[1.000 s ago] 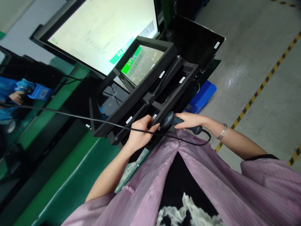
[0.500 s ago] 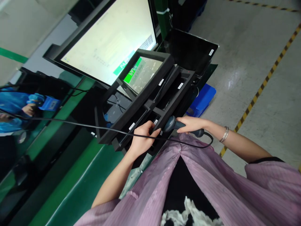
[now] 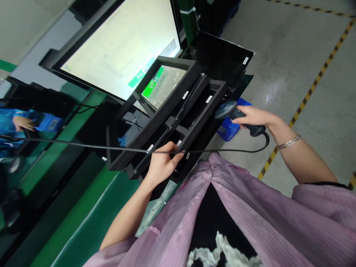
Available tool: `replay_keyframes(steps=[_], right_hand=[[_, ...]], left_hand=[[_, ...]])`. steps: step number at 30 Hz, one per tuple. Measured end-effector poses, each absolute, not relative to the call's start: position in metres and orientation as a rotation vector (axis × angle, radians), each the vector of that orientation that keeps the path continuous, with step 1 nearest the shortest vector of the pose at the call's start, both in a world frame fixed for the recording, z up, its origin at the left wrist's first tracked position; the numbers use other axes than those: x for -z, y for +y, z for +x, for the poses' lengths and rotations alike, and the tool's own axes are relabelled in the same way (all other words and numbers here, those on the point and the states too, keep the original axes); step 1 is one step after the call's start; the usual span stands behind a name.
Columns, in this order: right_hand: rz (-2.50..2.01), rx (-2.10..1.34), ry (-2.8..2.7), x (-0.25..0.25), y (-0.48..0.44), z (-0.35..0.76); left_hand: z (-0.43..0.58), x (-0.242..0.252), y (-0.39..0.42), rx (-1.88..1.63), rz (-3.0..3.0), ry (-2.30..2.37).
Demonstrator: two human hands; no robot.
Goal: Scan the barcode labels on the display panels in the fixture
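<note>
My right hand [image 3: 251, 115] is wrapped round the handle of a dark barcode scanner [image 3: 227, 110], whose head points left toward the stack of black frames. From its handle a black cable [image 3: 211, 150] runs left across the view, passing over my left hand. My left hand [image 3: 162, 163] is closed on the near edge of a black foam frame [image 3: 191, 126], thumb and fingers pinching its rim by a white label [image 3: 179, 142]. Dark flat panels with small white labels lie in the frames. Above them, a tilted black frame [image 3: 174, 105] surrounds a glossy surface reflecting the screen.
A large lit monitor [image 3: 119, 48] stands behind the frames. Beyond them at the right lies a black panel [image 3: 219, 55]. A blue bin [image 3: 229, 129] is low beside the bench. At the left, a co-worker's hand [image 3: 23, 122] is near another blue bin [image 3: 50, 122]. Yellow-black tape [image 3: 306, 96] marks the floor.
My right hand has moved up and right with the barcode scanner, along the frame edge, and the cable has straightened. My left hand keeps its hold on the frame.
</note>
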State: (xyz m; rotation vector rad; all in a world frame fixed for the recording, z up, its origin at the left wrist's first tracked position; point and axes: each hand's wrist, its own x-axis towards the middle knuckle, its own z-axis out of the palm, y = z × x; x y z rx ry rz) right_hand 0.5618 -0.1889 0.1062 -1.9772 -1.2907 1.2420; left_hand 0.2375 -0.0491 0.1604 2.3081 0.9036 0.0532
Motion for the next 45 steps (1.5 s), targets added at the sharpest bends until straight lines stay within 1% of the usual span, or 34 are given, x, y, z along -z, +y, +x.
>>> replay_keyframes(steps=[4,7,21,33,41,45], right_hand=[[-2.034,-1.150,-1.426,-0.111,-0.176,0.582],[-2.030,-1.145,-1.531,-0.114,-0.168,0.587],[-1.972,-1.137,-1.498,-0.105,-0.167,0.590],[-2.012,-1.119,-1.539,-0.105,-0.164,0.594],[-1.939,-1.167,-1.464,-0.102,-0.165,0.595],[-1.838,-1.202,-1.234,-0.092,-0.188,0.594]], left_hand=[[0.236,-0.160,-0.047,-0.013,2.335,0.944],[0.236,-0.161,-0.048,-0.005,2.337,0.952],[0.235,-0.164,-0.049,-0.016,2.321,0.937],[0.235,-0.164,-0.049,-0.010,2.317,0.956],[0.236,-0.165,-0.049,-0.017,2.321,0.951],[0.236,-0.164,-0.051,-0.022,2.319,0.952]])
